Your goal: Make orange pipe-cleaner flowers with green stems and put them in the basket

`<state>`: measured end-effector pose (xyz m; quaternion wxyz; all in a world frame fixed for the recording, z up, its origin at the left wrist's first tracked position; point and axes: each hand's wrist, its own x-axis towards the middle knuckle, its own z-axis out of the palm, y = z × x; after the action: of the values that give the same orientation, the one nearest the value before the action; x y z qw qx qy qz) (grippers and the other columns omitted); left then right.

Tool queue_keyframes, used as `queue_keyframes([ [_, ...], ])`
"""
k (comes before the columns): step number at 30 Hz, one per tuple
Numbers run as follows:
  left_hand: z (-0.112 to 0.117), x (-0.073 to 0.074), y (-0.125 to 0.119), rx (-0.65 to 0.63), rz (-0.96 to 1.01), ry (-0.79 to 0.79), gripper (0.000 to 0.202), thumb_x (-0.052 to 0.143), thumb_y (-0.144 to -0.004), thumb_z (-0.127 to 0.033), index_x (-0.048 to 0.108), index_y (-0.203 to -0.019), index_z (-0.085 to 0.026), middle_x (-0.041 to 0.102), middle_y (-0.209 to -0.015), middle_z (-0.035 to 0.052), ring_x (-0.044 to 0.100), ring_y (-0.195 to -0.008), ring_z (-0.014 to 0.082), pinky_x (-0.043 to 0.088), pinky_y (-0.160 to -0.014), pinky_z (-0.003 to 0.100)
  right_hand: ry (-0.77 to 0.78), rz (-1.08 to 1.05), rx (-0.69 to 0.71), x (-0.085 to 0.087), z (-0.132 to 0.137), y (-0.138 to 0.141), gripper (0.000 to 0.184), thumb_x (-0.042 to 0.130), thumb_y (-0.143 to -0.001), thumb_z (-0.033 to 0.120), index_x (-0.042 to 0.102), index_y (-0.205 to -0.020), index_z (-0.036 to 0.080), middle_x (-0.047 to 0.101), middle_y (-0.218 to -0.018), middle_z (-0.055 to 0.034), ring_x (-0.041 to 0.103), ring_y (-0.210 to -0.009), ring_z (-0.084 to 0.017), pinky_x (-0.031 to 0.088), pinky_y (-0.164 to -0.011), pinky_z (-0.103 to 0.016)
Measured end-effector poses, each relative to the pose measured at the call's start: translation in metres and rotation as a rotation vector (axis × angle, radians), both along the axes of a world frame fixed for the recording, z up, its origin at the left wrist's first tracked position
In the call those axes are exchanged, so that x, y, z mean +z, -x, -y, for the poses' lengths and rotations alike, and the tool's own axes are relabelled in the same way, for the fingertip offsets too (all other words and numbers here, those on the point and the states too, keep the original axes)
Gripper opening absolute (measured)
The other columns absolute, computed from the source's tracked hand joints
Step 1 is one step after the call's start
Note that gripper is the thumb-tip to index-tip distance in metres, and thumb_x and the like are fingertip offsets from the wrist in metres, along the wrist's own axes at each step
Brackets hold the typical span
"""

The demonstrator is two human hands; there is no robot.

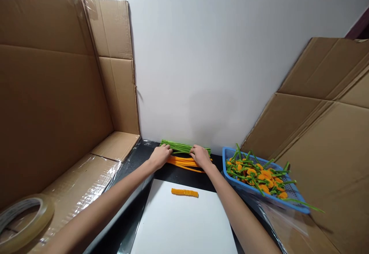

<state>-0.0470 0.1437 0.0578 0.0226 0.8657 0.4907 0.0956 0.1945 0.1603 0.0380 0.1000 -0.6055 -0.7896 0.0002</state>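
Both my hands reach to the back of the dark table, by the wall. A bundle of green pipe cleaners [178, 145] lies there, with a bundle of orange pipe cleaners [184, 162] just in front of it. My left hand [160, 157] has its fingers curled at the left part of the green bundle. Toward the right end, my right hand [201, 156] is closed with its fingertips on the green strands. One green strand runs between the two hands, slightly apart from the rest. A short, crinkled orange piece [185, 193] rests on the white board [184, 223] nearer to me.
On the right stands a blue basket [226, 169] full of orange flower shapes with green stems. Cardboard panels [52, 92] rise on the left, and another cardboard panel [325, 142] leans on the right. A roll of clear tape [47, 211] lies at lower left.
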Motion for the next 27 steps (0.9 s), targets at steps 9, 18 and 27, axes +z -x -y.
queue_keyframes([
  [9, 0.002, 0.021, 0.075, -0.011, -0.012, -0.012, 0.023, 0.049, -0.097, -0.027, 0.07, -0.097, -0.02, 0.073, -0.088, 0.0106, 0.069, -0.074, 0.0223, 0.046, -0.069, 0.028, -0.048, -0.205, 0.03, -0.006, -0.003, -0.012, 0.016, 0.063, -0.086, 0.018, 0.079, -0.086, 0.02, 0.074, -0.099, -0.0087, 0.069, -0.091, -0.024, 0.049, -0.081, -0.031],
  [18, 0.081, 0.019, 0.072, -0.015, 0.495, 0.083, 0.043, 0.035, -0.103, -0.044, 0.069, -0.112, -0.018, 0.067, -0.076, 0.001, 0.058, -0.065, 0.0143, 0.04, -0.064, 0.023, 0.017, -0.731, 0.199, 0.005, 0.085, 0.037, 0.017, 0.069, -0.085, 0.029, 0.078, -0.096, 0.02, 0.076, -0.097, -0.0084, 0.07, -0.089, -0.022, 0.054, -0.081, -0.033],
  [27, 0.145, 0.002, -0.077, -0.295, 1.073, 0.474, 0.04, 0.042, -0.102, -0.041, 0.075, -0.107, -0.021, 0.068, -0.092, 0.0058, 0.056, -0.095, 0.0194, 0.041, -0.087, 0.03, 0.242, -1.506, -0.102, -0.035, 0.208, 0.054, 0.032, 0.077, -0.075, 0.037, 0.07, -0.097, 0.015, 0.073, -0.078, -0.0071, 0.065, -0.063, -0.019, 0.052, -0.057, -0.029],
])
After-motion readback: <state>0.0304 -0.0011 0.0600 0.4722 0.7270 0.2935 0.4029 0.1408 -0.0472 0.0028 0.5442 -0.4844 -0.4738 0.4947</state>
